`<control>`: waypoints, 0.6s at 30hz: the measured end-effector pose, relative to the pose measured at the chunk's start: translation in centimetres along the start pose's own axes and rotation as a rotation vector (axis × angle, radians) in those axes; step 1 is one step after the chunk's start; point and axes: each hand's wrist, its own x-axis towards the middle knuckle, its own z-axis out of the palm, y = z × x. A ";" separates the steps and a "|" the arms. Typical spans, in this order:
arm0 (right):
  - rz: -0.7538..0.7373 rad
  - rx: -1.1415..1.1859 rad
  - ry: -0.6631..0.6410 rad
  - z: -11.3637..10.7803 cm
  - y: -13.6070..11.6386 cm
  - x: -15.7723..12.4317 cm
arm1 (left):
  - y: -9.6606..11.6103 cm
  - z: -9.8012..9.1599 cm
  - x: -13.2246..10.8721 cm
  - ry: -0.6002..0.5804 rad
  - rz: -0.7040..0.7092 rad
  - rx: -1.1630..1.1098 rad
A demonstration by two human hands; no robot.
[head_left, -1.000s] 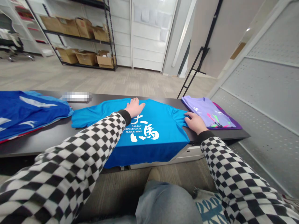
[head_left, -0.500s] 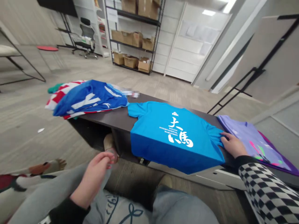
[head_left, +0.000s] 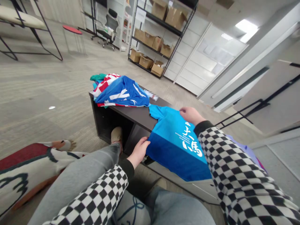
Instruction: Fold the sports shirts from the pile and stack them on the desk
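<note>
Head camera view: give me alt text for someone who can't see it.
The left hand and right hand hold a blue T-shirt with white marathon lettering on a dark table. A pile of blue and red-and-white clothes lies beyond, with shelved cardboard boxes behind.

Near 4 o'clock, a cyan T-shirt with white print and a deeper blue lower band. At 10 o'clock, a royal-blue jersey with white marks, over red-and-white checked cloth. At 4 and 7 o'clock, black-and-white checkered sleeves with black cuffs. At 8 o'clock, grey trousers. Farther out at 10 o'clock, a red stool top.
</note>
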 end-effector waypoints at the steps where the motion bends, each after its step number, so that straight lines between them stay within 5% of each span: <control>1: -0.058 0.064 -0.017 0.9 -3.6 1.4 | 0.0 0.0 0.3 -0.019 0.019 -0.023; 4: -0.134 0.134 -0.057 4.1 -12.3 4.7 | 0.3 -0.1 1.3 -0.072 0.088 -0.116; 7: -0.092 0.052 -0.098 7.1 -16.7 7.3 | 0.2 -0.2 1.9 -0.107 0.096 -0.140; 11: -0.030 -0.034 -0.156 9.1 -17.5 10.1 | -1.6 0.2 1.5 -0.107 -0.035 0.015; 18: -0.129 -0.037 -0.157 8.6 -16.9 12.0 | -7.0 -0.2 -0.7 -0.117 -0.061 0.565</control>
